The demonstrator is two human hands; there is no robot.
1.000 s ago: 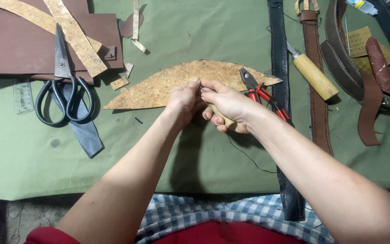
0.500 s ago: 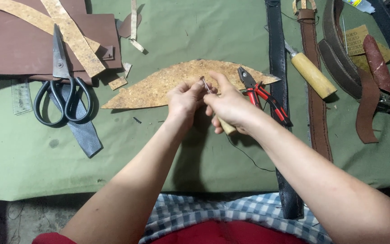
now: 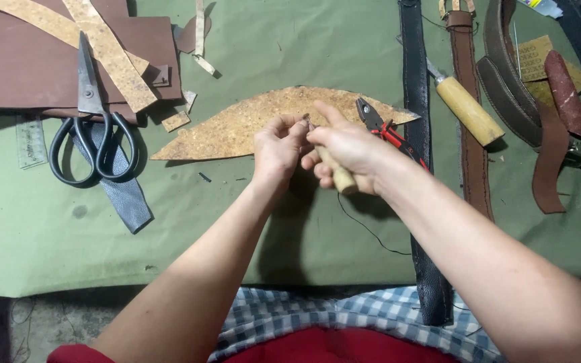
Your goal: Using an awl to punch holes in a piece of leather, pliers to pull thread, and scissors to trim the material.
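A wooden-handled awl [image 3: 334, 169] sits gripped in the right hand [image 3: 347, 151], its thin metal tip pinched by the left hand's [image 3: 278, 144] fingertips, above the green surface [image 3: 270, 222]. Just beyond lie a tan cork-like piece [image 3: 237, 128] and red-handled pliers [image 3: 388, 131]; black scissors [image 3: 92, 128] lie far left.

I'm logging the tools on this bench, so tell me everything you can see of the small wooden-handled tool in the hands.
The awl has a short, rounded, pale wooden handle and a thin metal shaft. The right hand wraps the handle, whose butt end pokes out below the fingers toward the person. The shaft angles up and left to the left hand, whose fingertips pinch at its tip; the tip itself is hidden. It is held above the green cloth, in front of the cork-like tan sheet.
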